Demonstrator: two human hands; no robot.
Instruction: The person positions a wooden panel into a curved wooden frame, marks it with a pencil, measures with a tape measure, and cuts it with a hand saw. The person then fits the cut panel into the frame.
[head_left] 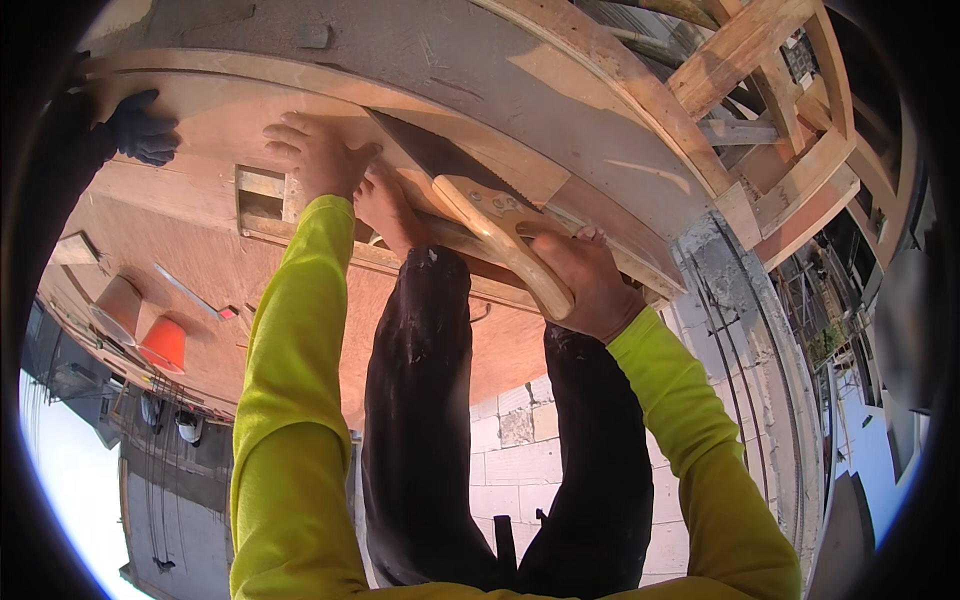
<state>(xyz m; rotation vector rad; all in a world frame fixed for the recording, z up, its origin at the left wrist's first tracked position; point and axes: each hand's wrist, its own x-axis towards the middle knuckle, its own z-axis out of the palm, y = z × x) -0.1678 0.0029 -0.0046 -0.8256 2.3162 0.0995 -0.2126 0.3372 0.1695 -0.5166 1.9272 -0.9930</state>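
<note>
My right hand [588, 278] is wrapped round the pale wooden handle of a handsaw [492, 222]. The saw's dark toothed blade [430, 148] slants up and left, lying along the plywood sheet [215, 105]; whether its teeth are in a cut I cannot tell. My left hand [315, 158] lies flat on the sheet left of the blade tip, fingers spread, holding nothing. Just beside it my bare foot [388, 208] presses on the wood. Another person's dark-gloved hand [143, 128] rests on the sheet at the far left.
A timber frame [740, 60] stands at the upper right. Below the sheet is a wooden frame with a rectangular opening [262, 198]. An orange bucket [164, 345], a grey bucket [118, 305] and a square tool [195, 292] sit at left. Pale blocks [520, 470] form a wall beneath my legs.
</note>
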